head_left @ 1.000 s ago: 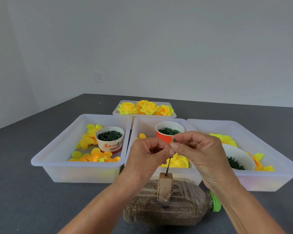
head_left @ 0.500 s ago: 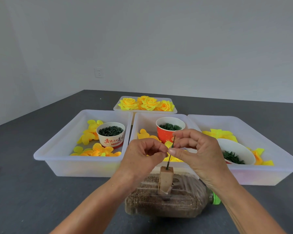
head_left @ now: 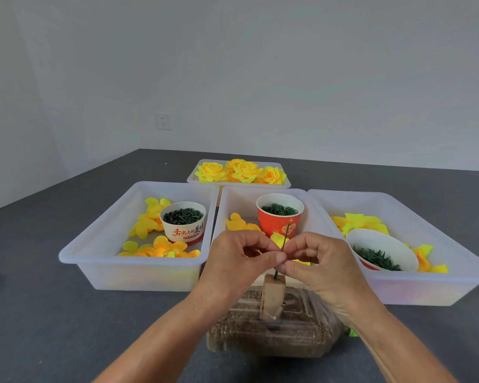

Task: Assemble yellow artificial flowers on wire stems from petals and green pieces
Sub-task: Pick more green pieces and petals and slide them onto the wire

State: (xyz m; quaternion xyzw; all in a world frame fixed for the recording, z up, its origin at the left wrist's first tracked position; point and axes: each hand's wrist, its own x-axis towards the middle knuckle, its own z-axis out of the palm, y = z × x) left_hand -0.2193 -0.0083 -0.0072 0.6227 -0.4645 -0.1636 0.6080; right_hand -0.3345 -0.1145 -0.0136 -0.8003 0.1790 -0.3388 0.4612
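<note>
- thin dark wire stem (head_left: 284, 239) standing nearly upright, long axis vertical, tip up in front of the red cup (head_left: 280, 218), foot stuck in the top of a small wooden block (head_left: 272, 295).
- pinched at mid-height from both sides: left hand (head_left: 239, 262) with thumb and forefinger closed on it, right hand (head_left: 320, 265) likewise, fingertips of the two almost meeting.
- middle stretch of the stem hidden behind those fingertips; anything small held against it too covered to make out.
- block fixed upright on a clear bottle (head_left: 271, 331) lying on its side, filled with brown grain; green cap (head_left: 352, 332) nearly hidden by the right wrist.
- just behind, three white trays side by side: left tray (head_left: 100, 244) with yellow petals (head_left: 161, 248) and a white cup (head_left: 183, 221) of dark green pieces; middle tray (head_left: 233, 194) with the red cup of green rings, partly blocked by the hands; right tray (head_left: 426, 217) with a tilted white bowl (head_left: 382, 251) of green pieces.
- farther back, a shallow tray of finished yellow flowers (head_left: 241, 171) on the dark grey table (head_left: 39, 313).
</note>
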